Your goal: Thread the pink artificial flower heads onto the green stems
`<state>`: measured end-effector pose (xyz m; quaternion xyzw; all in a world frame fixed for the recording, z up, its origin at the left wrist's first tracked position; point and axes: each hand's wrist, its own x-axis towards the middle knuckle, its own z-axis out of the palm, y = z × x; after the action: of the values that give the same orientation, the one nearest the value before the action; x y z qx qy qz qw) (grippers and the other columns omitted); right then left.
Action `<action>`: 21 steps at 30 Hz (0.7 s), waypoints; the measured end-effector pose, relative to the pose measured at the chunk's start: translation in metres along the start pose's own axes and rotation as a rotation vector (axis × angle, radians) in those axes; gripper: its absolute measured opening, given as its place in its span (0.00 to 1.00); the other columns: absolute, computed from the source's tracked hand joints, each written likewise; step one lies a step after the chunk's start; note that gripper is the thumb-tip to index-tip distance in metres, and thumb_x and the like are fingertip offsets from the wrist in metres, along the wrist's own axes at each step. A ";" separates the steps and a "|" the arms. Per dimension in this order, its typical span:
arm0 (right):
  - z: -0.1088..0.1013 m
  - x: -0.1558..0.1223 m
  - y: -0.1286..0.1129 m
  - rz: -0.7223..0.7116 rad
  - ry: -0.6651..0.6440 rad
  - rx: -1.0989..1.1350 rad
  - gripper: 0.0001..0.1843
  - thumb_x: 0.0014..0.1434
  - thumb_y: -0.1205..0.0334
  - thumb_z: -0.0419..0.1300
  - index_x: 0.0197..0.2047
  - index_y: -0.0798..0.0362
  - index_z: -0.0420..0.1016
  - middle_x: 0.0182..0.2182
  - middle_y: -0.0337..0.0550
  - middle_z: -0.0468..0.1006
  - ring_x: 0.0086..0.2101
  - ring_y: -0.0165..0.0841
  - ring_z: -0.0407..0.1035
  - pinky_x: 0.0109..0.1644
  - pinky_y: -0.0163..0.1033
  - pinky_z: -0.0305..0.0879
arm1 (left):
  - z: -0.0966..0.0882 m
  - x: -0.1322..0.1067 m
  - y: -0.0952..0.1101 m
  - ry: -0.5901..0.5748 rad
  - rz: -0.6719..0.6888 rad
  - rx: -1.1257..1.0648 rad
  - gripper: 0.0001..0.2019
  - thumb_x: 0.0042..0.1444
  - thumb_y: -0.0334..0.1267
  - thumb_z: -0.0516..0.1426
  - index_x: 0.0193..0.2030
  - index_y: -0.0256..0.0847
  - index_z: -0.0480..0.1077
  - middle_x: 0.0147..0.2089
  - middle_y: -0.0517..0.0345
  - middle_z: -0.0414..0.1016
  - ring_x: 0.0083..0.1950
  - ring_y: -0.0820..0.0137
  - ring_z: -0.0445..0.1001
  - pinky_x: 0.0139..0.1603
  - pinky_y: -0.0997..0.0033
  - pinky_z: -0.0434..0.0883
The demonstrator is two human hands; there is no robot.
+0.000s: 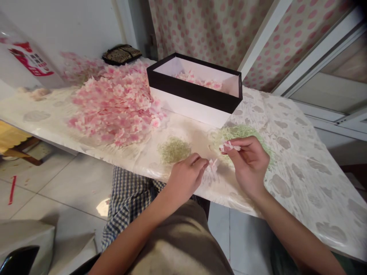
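My left hand point(186, 176) rests at the table's near edge, fingers pinched on a small pink fabric petal point(212, 165). My right hand point(247, 160) is raised just to its right, fingers closed on another pink-and-white petal point(229, 146). The two hands are a few centimetres apart. A small heap of pale green stems point(174, 149) lies just beyond my left hand. A wider spread of green stems point(239, 132) lies behind my right hand.
A big pile of pink petals point(117, 103) covers the table's left side. A black-and-white box point(195, 91) holding some petals stands at the back middle. A dark pouch point(122, 54) lies far behind. The patterned tablecloth point(309, 168) stretches right. Tiled floor lies below left.
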<state>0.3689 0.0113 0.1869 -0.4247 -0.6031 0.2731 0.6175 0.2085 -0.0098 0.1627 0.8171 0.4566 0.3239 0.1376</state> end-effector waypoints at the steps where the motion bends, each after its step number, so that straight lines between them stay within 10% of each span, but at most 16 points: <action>1: 0.000 0.000 0.001 0.010 -0.010 0.006 0.05 0.56 0.67 0.64 0.35 0.48 0.73 0.30 0.37 0.75 0.32 0.31 0.72 0.37 0.39 0.70 | -0.001 -0.002 0.001 0.066 -0.013 -0.114 0.09 0.62 0.28 0.49 0.40 0.38 0.70 0.35 0.56 0.71 0.30 0.72 0.70 0.31 0.73 0.67; 6: -0.003 0.003 -0.002 0.099 -0.146 0.239 0.06 0.56 0.64 0.65 0.34 0.48 0.71 0.32 0.37 0.75 0.32 0.32 0.72 0.36 0.40 0.71 | -0.012 -0.012 0.009 0.269 -0.156 -0.480 0.08 0.61 0.31 0.53 0.31 0.38 0.69 0.25 0.63 0.65 0.25 0.77 0.61 0.25 0.77 0.61; 13: -0.005 0.000 -0.008 0.176 -0.709 0.494 0.04 0.60 0.61 0.62 0.37 0.48 0.69 0.32 0.39 0.77 0.33 0.34 0.74 0.37 0.44 0.73 | -0.018 -0.023 0.010 0.284 -0.400 -0.811 0.08 0.60 0.37 0.55 0.32 0.39 0.73 0.22 0.64 0.63 0.22 0.78 0.58 0.20 0.78 0.57; 21: 0.000 -0.005 -0.008 0.354 -0.819 0.591 0.05 0.60 0.63 0.62 0.36 0.51 0.68 0.33 0.41 0.79 0.34 0.34 0.76 0.39 0.45 0.75 | -0.018 -0.019 0.014 0.225 -0.347 -0.714 0.11 0.60 0.34 0.53 0.27 0.37 0.68 0.23 0.63 0.64 0.24 0.77 0.60 0.22 0.78 0.59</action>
<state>0.3670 0.0034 0.1913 -0.1865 -0.6111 0.6748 0.3693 0.1983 -0.0349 0.1759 0.5885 0.4587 0.5214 0.4140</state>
